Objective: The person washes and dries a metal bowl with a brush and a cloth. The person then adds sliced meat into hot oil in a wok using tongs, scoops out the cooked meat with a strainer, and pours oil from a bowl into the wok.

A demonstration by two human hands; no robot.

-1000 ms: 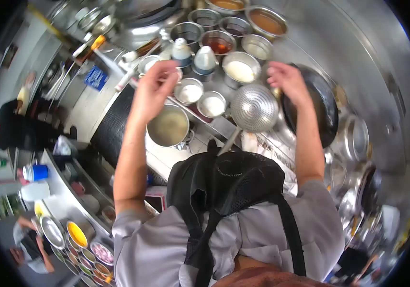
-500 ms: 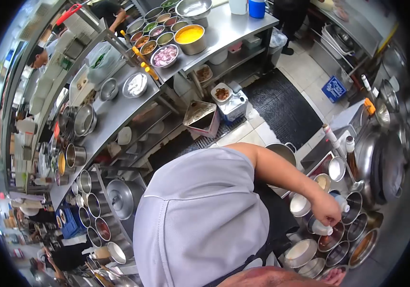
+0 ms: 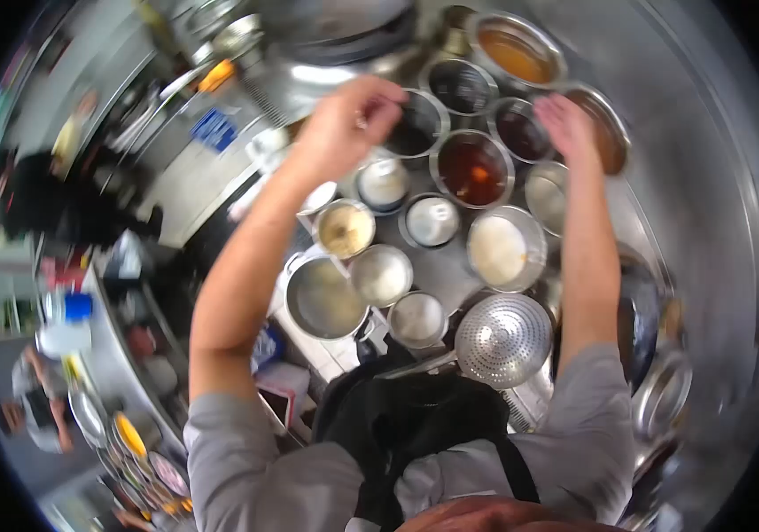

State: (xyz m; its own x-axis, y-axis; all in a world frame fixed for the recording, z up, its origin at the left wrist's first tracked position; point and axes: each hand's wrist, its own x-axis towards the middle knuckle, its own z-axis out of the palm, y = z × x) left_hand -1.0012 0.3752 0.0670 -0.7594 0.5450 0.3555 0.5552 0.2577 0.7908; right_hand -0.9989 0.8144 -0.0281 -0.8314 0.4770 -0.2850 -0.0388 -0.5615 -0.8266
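Observation:
My left hand (image 3: 353, 120) is raised over the left edge of a metal pot of dark liquid (image 3: 415, 126). Its fingers are curled together, and anything between them is too small to make out. Over the pots on the right is my right hand (image 3: 565, 124), fingers stretched out and nothing visible in it. It is nearest to a container of dark red-brown liquid (image 3: 518, 131) and a pan of brown sauce (image 3: 608, 133). Between the hands stands a pot of red liquid (image 3: 473, 170). Two squeeze bottles, one on the left (image 3: 384, 183) and another (image 3: 432, 219), stand in containers below.
A perforated ladle (image 3: 503, 340) rests near my body, beside pots of pale contents (image 3: 507, 248). A stockpot (image 3: 326, 299) is at lower left. Large woks (image 3: 335, 27) sit at the top. A person in black (image 3: 60, 199) stands far left; another person (image 3: 38, 399) is lower left.
The view has swung round from the side counter back to the pots. Both hands now show above them, and they sit farther over the pots than one second ago.

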